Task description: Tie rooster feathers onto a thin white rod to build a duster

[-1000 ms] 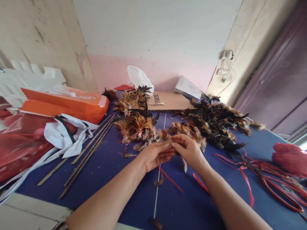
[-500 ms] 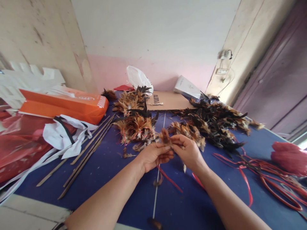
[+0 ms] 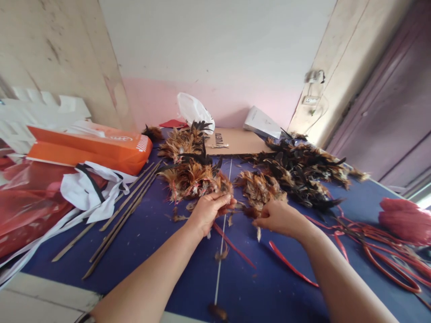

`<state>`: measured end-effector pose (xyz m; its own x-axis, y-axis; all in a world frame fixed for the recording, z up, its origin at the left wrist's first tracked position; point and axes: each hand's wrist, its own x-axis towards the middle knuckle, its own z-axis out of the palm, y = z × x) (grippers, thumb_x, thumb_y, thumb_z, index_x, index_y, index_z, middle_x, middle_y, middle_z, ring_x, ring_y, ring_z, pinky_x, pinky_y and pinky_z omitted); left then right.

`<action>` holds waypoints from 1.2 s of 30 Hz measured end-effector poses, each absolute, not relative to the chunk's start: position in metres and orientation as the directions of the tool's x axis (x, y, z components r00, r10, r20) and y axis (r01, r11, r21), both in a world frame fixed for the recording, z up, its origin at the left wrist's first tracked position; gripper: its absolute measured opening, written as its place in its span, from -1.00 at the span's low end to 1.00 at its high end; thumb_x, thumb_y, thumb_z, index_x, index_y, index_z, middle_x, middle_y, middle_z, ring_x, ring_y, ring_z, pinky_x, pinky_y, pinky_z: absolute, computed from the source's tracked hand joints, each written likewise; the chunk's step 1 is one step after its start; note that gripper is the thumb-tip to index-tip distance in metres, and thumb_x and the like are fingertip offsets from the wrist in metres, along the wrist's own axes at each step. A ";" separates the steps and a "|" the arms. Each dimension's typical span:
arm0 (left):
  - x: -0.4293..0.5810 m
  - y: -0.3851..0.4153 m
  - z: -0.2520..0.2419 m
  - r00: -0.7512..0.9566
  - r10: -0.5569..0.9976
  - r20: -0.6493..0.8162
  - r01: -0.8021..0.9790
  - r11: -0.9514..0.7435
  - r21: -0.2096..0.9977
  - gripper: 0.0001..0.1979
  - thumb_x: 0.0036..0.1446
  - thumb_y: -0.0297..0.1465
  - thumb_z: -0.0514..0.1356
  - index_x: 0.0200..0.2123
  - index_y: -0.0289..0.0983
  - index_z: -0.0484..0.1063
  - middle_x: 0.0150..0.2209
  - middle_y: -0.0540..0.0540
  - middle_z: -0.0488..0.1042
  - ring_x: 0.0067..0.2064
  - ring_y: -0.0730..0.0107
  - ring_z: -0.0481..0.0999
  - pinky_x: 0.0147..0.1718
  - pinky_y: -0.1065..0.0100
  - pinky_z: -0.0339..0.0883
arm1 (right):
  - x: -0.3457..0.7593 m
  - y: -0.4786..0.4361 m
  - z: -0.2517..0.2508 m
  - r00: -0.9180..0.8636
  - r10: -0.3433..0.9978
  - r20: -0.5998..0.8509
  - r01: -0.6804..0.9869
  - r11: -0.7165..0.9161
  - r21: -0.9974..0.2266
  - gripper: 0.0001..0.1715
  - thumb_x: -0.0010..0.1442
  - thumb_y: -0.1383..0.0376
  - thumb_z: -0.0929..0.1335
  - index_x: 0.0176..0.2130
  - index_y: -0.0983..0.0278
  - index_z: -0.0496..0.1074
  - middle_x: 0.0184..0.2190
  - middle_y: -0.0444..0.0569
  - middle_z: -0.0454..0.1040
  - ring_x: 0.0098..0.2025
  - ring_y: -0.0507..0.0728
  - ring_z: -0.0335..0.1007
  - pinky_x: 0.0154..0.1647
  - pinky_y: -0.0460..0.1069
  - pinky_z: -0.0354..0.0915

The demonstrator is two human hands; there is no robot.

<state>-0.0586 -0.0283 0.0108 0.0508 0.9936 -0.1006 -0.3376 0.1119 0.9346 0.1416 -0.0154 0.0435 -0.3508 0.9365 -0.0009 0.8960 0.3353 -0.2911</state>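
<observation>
My left hand (image 3: 213, 211) is closed in a pinch over the blue table. Brown feathers (image 3: 226, 183) poke up at its fingertips, partly merging with the pile behind. Below that hand a thin red plastic strip (image 3: 234, 246) slants down to the right. My right hand (image 3: 278, 217) has its fingers curled at the near edge of a loose pile of brown feathers (image 3: 259, 186); what they grip is hidden. Beyond my left hand lie tied bunches of brown and black feathers (image 3: 193, 177) with red bindings.
Thin sticks (image 3: 126, 215), white cloth (image 3: 84, 188) and an orange bag (image 3: 87, 150) lie left. Black feathers (image 3: 299, 175) spread at right, near tangled red strips (image 3: 380, 246). A cardboard sheet (image 3: 239, 141) lies at the back. Another red strip (image 3: 289, 264) lies in front.
My hands were together at the feathers and have now parted. The right hand has moved right and down to the brown feather pile; the left has shifted slightly left.
</observation>
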 end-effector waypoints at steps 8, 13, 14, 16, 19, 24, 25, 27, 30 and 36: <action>-0.056 -0.029 0.011 0.093 0.987 -0.130 -0.381 0.156 0.911 -0.87 -0.07 -0.43 0.25 -0.40 -0.37 0.48 -0.41 -0.14 0.53 -0.42 0.50 0.50 -0.50 0.57 0.31 | 0.135 -0.014 0.042 -0.467 0.884 -0.030 0.666 0.330 -0.669 -0.81 -0.08 0.31 0.31 -0.66 0.28 0.39 -0.71 -0.14 0.32 -0.65 -0.03 0.14 -0.62 -0.11 0.01; -0.053 -0.032 0.008 0.286 0.931 -0.228 -0.432 0.338 0.836 -0.86 -0.05 -0.45 0.23 -0.36 -0.38 0.48 -0.40 -0.16 0.54 -0.44 0.45 0.52 -0.56 0.56 0.33 | 0.128 -0.012 0.043 -0.369 0.929 0.032 0.196 0.112 -0.974 -0.77 -0.04 0.17 0.36 -0.51 0.31 0.36 -0.71 -0.23 0.25 -0.68 -0.10 0.04 -0.65 -0.16 -0.03; -0.053 -0.033 0.007 0.333 0.912 -0.239 -0.438 0.374 0.818 -0.85 -0.04 -0.44 0.23 -0.34 -0.38 0.47 -0.40 -0.16 0.54 -0.43 0.44 0.52 -0.56 0.55 0.34 | 0.125 -0.013 0.042 -0.369 0.928 0.045 0.154 0.109 -0.982 -0.75 -0.05 0.16 0.37 -0.51 0.31 0.35 -0.71 -0.24 0.22 -0.68 -0.11 0.03 -0.65 -0.16 -0.04; -0.053 -0.034 0.007 0.414 0.873 -0.256 -0.450 0.441 0.777 -0.82 -0.05 -0.44 0.24 -0.32 -0.38 0.46 -0.41 -0.16 0.54 -0.42 0.41 0.53 -0.55 0.54 0.35 | 0.119 -0.014 0.037 -0.372 0.925 0.080 0.107 0.129 -0.986 -0.73 -0.07 0.15 0.39 -0.52 0.32 0.34 -0.71 -0.25 0.21 -0.67 -0.11 0.02 -0.64 -0.15 -0.03; -0.054 -0.036 0.007 0.499 0.823 -0.271 -0.473 0.521 0.711 -0.82 -0.05 -0.45 0.24 -0.31 -0.39 0.45 -0.42 -0.16 0.54 -0.42 0.39 0.53 -0.53 0.52 0.36 | 0.113 -0.014 0.031 -0.362 0.924 0.124 0.056 0.154 -0.986 -0.71 -0.06 0.14 0.39 -0.50 0.32 0.33 -0.70 -0.25 0.20 -0.66 -0.11 0.01 -0.63 -0.15 -0.01; -0.056 -0.037 0.009 0.571 0.771 -0.283 -0.505 0.601 0.620 -0.85 -0.04 -0.46 0.24 -0.35 -0.41 0.44 -0.46 -0.13 0.53 -0.45 0.43 0.52 -0.53 0.53 0.35 | 0.109 -0.015 0.028 -0.354 0.921 0.160 0.005 0.173 -0.985 -0.71 -0.05 0.14 0.39 -0.47 0.32 0.35 -0.67 -0.24 0.19 -0.66 -0.11 -0.03 -0.64 -0.14 -0.04; -0.056 -0.037 0.009 0.579 0.764 -0.287 -0.511 0.613 0.603 -0.87 -0.04 -0.46 0.23 -0.37 -0.42 0.43 -0.48 -0.12 0.52 -0.46 0.44 0.52 -0.53 0.54 0.35 | 0.109 -0.015 0.028 -0.353 0.921 0.166 -0.002 0.176 -0.984 -0.71 -0.06 0.13 0.39 -0.47 0.32 0.35 -0.67 -0.23 0.19 -0.65 -0.11 -0.03 -0.64 -0.14 -0.04; -0.057 -0.038 0.009 0.596 0.749 -0.288 -0.519 0.634 0.574 -0.90 -0.03 -0.48 0.23 -0.41 -0.42 0.43 -0.50 -0.11 0.51 -0.48 0.47 0.51 -0.54 0.55 0.33 | 0.107 -0.017 0.029 -0.358 0.916 0.182 -0.018 0.188 -0.982 -0.71 -0.06 0.14 0.39 -0.48 0.32 0.35 -0.66 -0.23 0.20 -0.64 -0.11 -0.01 -0.63 -0.14 -0.03; -0.057 -0.037 0.009 0.622 0.736 -0.267 -0.525 0.645 0.556 -0.93 -0.04 -0.50 0.23 -0.45 -0.42 0.42 -0.54 -0.08 0.48 -0.50 0.51 0.49 -0.54 0.56 0.32 | 0.105 -0.017 0.028 -0.377 0.904 0.200 -0.043 0.199 -0.979 -0.73 -0.05 0.15 0.39 -0.48 0.32 0.35 -0.64 -0.22 0.23 -0.63 -0.10 0.01 -0.60 -0.13 0.01; -0.053 -0.035 0.010 0.368 0.912 -0.181 -0.484 0.354 0.800 -0.89 -0.10 -0.47 0.27 -0.42 -0.38 0.48 -0.53 -0.09 0.49 -0.52 0.53 0.46 -0.54 0.55 0.30 | 0.106 -0.016 0.030 -0.302 0.948 0.098 0.023 0.111 -0.994 -0.69 -0.06 0.12 0.38 -0.44 0.33 0.36 -0.71 -0.24 0.20 -0.67 -0.10 0.01 -0.65 -0.14 -0.04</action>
<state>-0.0533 -0.0351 0.0097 0.3678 0.9121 -0.1813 -0.4836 0.3541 0.8005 0.1061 -0.0160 0.0303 -0.3020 0.9482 0.0985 0.0232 0.1106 -0.9936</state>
